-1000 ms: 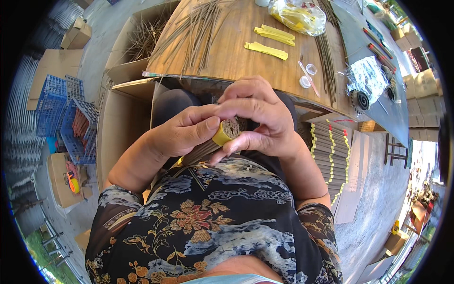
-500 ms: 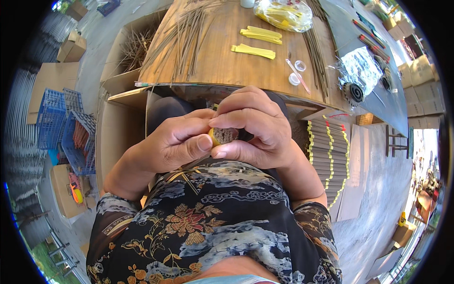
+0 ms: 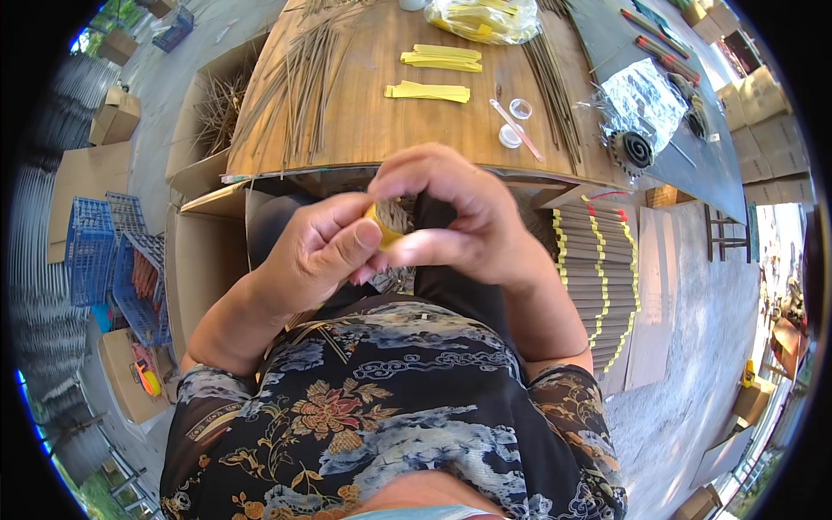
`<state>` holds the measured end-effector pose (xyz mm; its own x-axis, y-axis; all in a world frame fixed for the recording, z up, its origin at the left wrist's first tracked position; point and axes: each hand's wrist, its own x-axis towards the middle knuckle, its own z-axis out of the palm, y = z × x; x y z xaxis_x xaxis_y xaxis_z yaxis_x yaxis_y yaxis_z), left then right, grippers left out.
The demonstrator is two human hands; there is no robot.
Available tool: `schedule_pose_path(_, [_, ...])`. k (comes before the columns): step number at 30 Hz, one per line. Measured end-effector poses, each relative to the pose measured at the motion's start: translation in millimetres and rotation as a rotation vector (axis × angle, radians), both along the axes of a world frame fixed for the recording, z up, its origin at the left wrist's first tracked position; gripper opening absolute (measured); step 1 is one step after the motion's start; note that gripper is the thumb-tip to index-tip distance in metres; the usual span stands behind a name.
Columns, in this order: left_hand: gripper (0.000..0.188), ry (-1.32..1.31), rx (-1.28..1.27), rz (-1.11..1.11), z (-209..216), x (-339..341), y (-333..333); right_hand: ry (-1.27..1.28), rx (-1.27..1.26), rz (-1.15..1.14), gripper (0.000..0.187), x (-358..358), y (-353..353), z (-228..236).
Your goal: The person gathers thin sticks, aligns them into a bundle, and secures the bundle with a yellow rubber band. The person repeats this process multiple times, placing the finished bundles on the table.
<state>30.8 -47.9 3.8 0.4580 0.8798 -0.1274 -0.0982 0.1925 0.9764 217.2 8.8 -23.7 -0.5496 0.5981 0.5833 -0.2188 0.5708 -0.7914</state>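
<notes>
In front of my chest I hold a bundle of thin brown incense sticks (image 3: 394,215), seen nearly end-on, with a yellow paper band round it. My left hand (image 3: 321,241) is closed on the bundle's left side, its thumb pressed near the band. Thumb and fingers of my right hand (image 3: 464,215) curve round the bundle from the other side, with a gap inside the curl. Most of the bundle's length is hidden by the hands. On the wooden table (image 3: 373,130) ahead lie two stacks of yellow paper strips (image 3: 440,58).
Loose brown sticks (image 3: 299,91) spread over the table's left. A small open tub (image 3: 510,136) and a pinkish flat stick (image 3: 516,130) lie at right. Banded bundles (image 3: 594,277) are lined up below right. Cardboard boxes (image 3: 204,277) and blue crates (image 3: 95,247) stand left.
My right hand's fingers have spread wider around the bundle, and its end shows at a different angle. The table and its contents have shifted slightly left in view.
</notes>
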Motion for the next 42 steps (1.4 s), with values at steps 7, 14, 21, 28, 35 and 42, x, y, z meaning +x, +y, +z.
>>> schedule_pose_path(7, [0.038, -0.145, 0.117, 0.263, -4.8, 2.8, 31.4, -0.722, -0.097, -1.114, 0.041, 84.3, 73.7, -77.3])
schedule_pose_path(14, [0.03, -0.333, 0.122, 0.214, -1.0, 7.0, 48.5, -0.891, -0.293, -1.059, 0.038, 99.4, 89.2, -115.1])
schedule_pose_path(21, [0.029, -0.426, 0.15, 0.215, 1.9, 6.9, 58.4, 0.021, -0.631, -0.681, 0.015, 75.2, 51.3, -48.9])
schedule_pose_path(28, [0.03, -0.5, 0.233, 0.244, 4.3, 4.4, 52.0, 0.352, -0.628, -0.125, 0.016, 14.5, -14.0, -0.3])
schedule_pose_path(35, [0.028, -0.541, 0.233, 0.384, 8.7, -3.0, 35.9, 0.244, -0.643, 0.019, 0.019, -16.5, -28.8, 2.1])
schedule_pose_path(42, [0.028, -0.61, 0.271, 0.362, 5.0, -12.3, 34.8, 0.084, 0.081, -0.413, 0.03, -47.6, -32.3, -10.0])
